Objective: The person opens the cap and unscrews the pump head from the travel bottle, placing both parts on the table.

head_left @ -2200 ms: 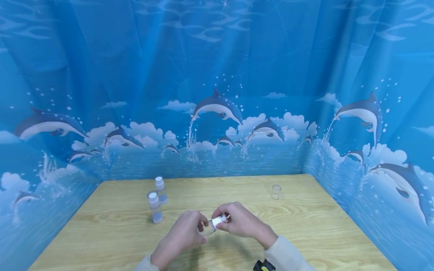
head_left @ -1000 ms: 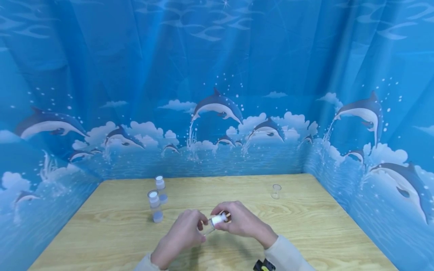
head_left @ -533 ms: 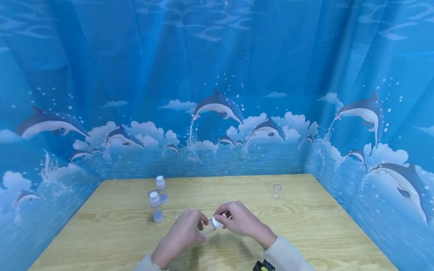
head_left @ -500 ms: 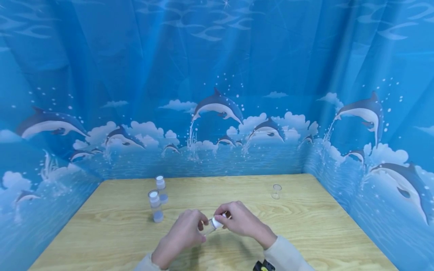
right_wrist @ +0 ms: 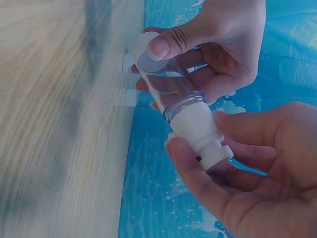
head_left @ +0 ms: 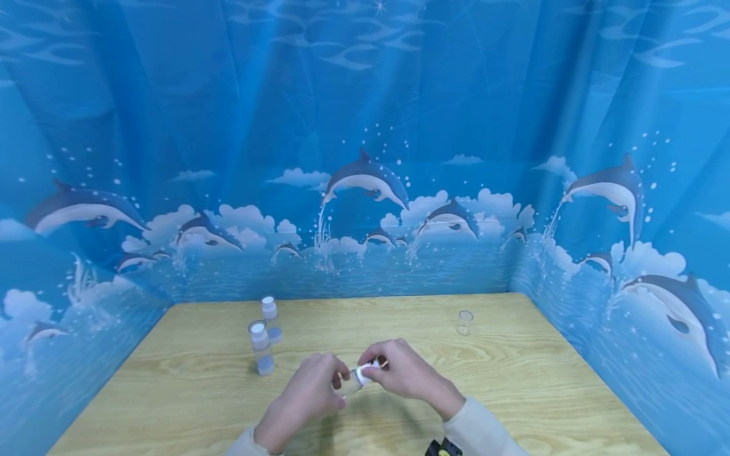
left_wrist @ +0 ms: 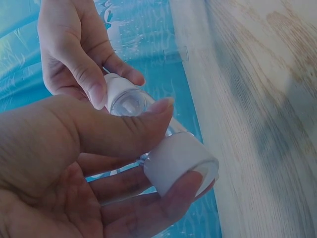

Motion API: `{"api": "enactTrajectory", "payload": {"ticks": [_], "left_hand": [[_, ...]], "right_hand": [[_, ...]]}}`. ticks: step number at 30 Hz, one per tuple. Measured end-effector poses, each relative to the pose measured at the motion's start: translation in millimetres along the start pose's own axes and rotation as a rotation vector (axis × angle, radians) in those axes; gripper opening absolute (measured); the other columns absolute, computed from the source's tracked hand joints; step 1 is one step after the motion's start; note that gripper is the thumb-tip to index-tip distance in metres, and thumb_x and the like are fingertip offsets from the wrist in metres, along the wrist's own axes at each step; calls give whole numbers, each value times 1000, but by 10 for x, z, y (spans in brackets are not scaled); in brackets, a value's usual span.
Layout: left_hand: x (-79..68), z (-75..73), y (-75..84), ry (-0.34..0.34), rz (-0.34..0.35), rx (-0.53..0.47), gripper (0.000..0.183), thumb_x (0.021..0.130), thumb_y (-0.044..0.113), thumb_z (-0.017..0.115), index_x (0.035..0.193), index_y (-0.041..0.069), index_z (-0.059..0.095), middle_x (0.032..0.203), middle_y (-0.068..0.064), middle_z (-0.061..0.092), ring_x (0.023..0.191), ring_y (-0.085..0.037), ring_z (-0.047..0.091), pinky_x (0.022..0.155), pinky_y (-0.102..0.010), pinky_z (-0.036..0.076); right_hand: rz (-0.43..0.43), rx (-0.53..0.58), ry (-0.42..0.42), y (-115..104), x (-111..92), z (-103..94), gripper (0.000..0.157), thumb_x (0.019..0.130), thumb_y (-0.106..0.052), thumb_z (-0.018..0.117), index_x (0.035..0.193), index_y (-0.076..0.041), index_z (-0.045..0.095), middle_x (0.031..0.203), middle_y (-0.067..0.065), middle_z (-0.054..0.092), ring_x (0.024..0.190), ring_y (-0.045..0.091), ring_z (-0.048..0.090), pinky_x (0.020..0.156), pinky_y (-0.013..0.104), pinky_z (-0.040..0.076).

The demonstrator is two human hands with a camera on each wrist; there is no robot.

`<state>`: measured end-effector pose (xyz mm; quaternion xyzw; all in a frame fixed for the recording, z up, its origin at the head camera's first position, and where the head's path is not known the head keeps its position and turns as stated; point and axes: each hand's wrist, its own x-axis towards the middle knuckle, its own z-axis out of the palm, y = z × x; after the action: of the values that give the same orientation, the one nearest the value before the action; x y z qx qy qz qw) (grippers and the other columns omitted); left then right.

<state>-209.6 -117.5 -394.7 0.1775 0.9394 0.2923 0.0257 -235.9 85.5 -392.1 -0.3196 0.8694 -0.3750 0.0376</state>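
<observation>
A small clear pump bottle (right_wrist: pixel 168 85) with a white pump top (right_wrist: pixel 190 121) and a white base (left_wrist: pixel 176 161) is held tilted above the table, between both hands. My left hand (head_left: pixel 310 386) grips its lower body and base, with the thumb across the clear wall in the left wrist view. My right hand (head_left: pixel 402 373) pinches the white collar of the pump top between thumb and fingers. In the right wrist view the collar sits against the clear rim of the body. The bottle looks empty of liquid.
Two similar bottles with white tops stand at the left of the wooden table (head_left: pixel 513 392): a nearer bottle (head_left: pixel 261 348) and a farther bottle (head_left: pixel 268 309). A clear cap (head_left: pixel 464 323) stands at the back right. A blue dolphin curtain (head_left: pixel 365 126) surrounds the table's back and sides.
The fingers of my right hand have shifted their grip around the white pump top, back and forth. My left hand and the bottle stay in nearly the same place.
</observation>
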Motion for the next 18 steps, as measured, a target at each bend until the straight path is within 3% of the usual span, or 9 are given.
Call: {"api": "enactTrajectory", "payload": {"ticks": [18], "left_hand": [[16,4,-11,-13,-10,-1,37,68,3,89,103,4,77,87,-9,75,76,-17,66,69,-36,61]], "right_hand": [[5,11,2,-27,-15,-8,12,90,-4,75,101,-5,75,97,8,76,84,5,67,75,12,56]]}}
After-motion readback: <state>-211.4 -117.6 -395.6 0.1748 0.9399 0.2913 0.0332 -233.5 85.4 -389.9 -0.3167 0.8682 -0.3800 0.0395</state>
